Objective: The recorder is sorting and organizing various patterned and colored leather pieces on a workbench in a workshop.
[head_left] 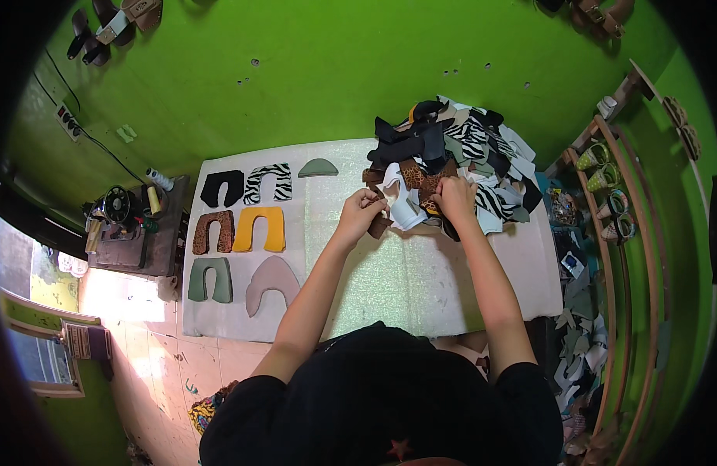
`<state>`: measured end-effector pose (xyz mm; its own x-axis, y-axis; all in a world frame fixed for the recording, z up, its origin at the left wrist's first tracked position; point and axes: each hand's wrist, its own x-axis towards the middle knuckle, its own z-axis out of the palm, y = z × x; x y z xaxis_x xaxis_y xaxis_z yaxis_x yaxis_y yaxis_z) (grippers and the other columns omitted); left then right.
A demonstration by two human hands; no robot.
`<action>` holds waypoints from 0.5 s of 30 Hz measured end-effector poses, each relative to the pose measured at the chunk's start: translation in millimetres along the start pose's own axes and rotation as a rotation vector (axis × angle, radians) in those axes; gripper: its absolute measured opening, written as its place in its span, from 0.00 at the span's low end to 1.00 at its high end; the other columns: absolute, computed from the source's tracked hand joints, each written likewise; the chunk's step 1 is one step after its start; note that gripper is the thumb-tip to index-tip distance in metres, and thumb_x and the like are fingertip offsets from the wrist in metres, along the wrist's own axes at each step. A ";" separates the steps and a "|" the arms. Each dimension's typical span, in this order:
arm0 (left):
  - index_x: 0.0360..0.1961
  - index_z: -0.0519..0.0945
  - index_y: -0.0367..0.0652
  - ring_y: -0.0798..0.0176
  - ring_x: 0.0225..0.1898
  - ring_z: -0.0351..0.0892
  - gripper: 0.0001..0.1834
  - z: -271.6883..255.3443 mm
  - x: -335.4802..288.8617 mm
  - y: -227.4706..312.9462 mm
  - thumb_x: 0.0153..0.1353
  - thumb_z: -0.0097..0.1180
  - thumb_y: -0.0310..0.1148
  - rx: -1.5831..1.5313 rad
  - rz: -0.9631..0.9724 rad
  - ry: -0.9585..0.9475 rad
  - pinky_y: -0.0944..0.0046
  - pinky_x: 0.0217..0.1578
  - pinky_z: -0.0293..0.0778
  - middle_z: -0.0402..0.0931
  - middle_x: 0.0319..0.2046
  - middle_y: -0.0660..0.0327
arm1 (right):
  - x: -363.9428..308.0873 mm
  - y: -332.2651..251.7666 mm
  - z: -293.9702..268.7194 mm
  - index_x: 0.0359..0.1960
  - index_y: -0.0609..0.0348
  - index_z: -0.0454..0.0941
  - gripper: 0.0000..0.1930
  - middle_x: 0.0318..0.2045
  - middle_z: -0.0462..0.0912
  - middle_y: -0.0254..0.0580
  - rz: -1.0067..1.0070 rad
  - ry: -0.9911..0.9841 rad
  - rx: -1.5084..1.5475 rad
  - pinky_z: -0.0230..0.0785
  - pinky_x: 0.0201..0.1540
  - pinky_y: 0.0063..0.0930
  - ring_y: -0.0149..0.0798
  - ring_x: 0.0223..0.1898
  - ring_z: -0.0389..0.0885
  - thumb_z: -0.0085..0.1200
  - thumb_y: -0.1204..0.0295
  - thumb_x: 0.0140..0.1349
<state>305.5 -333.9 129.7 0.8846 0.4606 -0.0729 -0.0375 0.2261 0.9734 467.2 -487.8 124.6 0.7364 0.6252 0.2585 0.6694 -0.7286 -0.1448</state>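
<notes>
A heap of cut material pieces (pixel 494 165), in black, white, zebra, leopard and grey-green, lies at the table's far right. At its near left edge, my left hand (pixel 361 213) pinches the edge of a white curved cut piece (pixel 405 208). My right hand (pixel 456 199) is closed at the front of the heap, beside a leopard-print piece (pixel 423 180); what its fingers hold is hidden. To the left lie sorted U-shaped pieces: black (pixel 211 189), zebra (pixel 253 185), leopard (pixel 203 234), yellow (pixel 243 241), grey-green (pixel 197 281) and pale pink (pixel 270 272). A grey-green half-moon piece (pixel 318 168) lies behind them.
The pale-covered table (pixel 374 291) stands against a green wall (pixel 312 70). A sewing machine (pixel 118 206) with thread spools sits at the left. On the right, a wooden rack (pixel 607 194) holds sandals (pixel 603 177), and scraps (pixel 579 342) cover the floor below.
</notes>
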 end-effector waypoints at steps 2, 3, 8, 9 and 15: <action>0.30 0.69 0.35 0.72 0.26 0.74 0.06 0.7 0.3 -3.0 0.53 0.52 0.26 0.001 -0.001 -0.006 0.73 0.29 0.70 0.75 0.25 0.59 | -0.5 3.8 5.7 0.21 0.53 0.77 0.10 0.25 0.78 0.37 -0.009 0.014 -0.003 0.57 0.39 0.40 0.40 0.35 0.74 0.62 0.64 0.41; 0.30 0.69 0.35 0.72 0.26 0.73 0.06 0.5 0.1 -4.3 0.53 0.52 0.26 0.010 -0.002 -0.012 0.73 0.29 0.70 0.75 0.25 0.59 | -0.3 3.9 6.7 0.21 0.54 0.76 0.09 0.23 0.78 0.38 -0.008 0.011 -0.008 0.57 0.38 0.40 0.41 0.34 0.74 0.61 0.64 0.42; 0.30 0.69 0.35 0.72 0.26 0.73 0.07 0.3 1.1 -6.8 0.53 0.52 0.27 0.021 -0.009 -0.021 0.73 0.29 0.70 0.75 0.25 0.60 | 2.6 6.6 -0.5 0.21 0.55 0.76 0.09 0.20 0.77 0.40 -0.008 0.056 -0.040 0.57 0.37 0.41 0.43 0.29 0.75 0.59 0.64 0.45; 0.30 0.69 0.35 0.72 0.26 0.73 0.07 0.3 1.3 -6.6 0.53 0.52 0.27 0.010 -0.012 -0.023 0.73 0.29 0.69 0.75 0.25 0.60 | 3.8 8.4 -2.7 0.21 0.55 0.76 0.09 0.20 0.77 0.40 -0.007 0.064 -0.022 0.57 0.37 0.41 0.43 0.29 0.75 0.58 0.64 0.46; 0.30 0.70 0.36 0.71 0.28 0.74 0.06 -0.6 3.3 -4.4 0.54 0.51 0.27 0.043 -0.027 -0.024 0.73 0.31 0.69 0.75 0.26 0.60 | 6.6 14.7 -13.4 0.20 0.56 0.74 0.08 0.20 0.77 0.40 -0.006 0.060 0.067 0.55 0.39 0.41 0.44 0.29 0.75 0.56 0.66 0.49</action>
<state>308.3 -332.9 125.0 0.8959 0.4339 -0.0948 0.0065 0.2006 0.9796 480.5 -498.1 137.0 0.7263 0.6104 0.3161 0.6805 -0.7032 -0.2060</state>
